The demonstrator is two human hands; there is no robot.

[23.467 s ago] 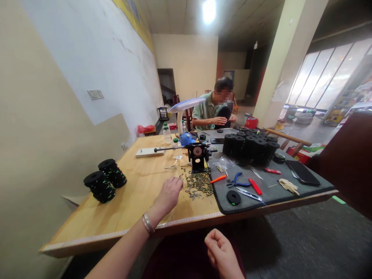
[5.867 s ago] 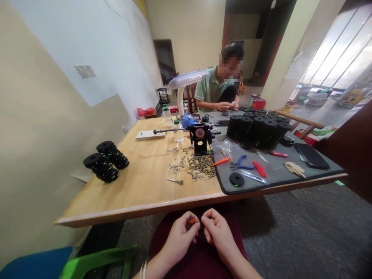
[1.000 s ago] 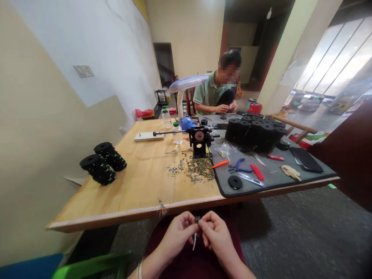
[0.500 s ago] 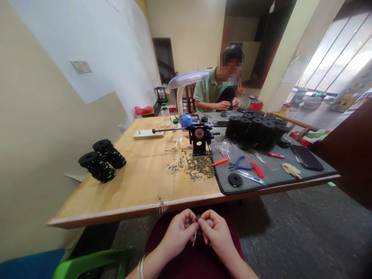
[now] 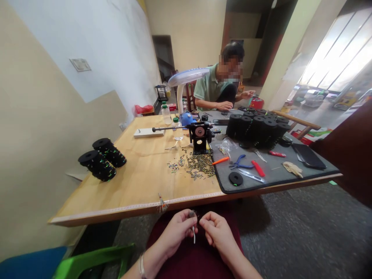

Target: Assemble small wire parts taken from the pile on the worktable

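Observation:
My left hand (image 5: pixel 179 229) is closed in a pinch just below the table's front edge. A small dark grey piece (image 5: pixel 192 213) shows at its fingertips, and a thin whitish strip (image 5: pixel 194 235) hangs beneath its thumb; their exact kind is too small to tell. Close by on the right, my right hand (image 5: pixel 215 231) is also pinched, with a narrow gap between the two hands. Whatever its fingertips grip is too small to make out. At the table edge nearby sits a bundle of thin grey strands (image 5: pixel 162 204) with orange bits.
Two black foam spools (image 5: pixel 97 164) stand on the wooden table's left. A black winding device (image 5: pixel 199 135) stands behind scattered small metallic pieces (image 5: pixel 200 164). The grey mat (image 5: pixel 221 182) bears blue-handled pliers (image 5: pixel 240 162), tweezers (image 5: pixel 251 176) and several black spools (image 5: pixel 257 130). Opposite sits a co-worker (image 5: pixel 209 87).
My hands have drawn slightly apart, and the grey piece now shows at the left fingertips. The co-worker's hands have separated, one moving outward to the right of the view.

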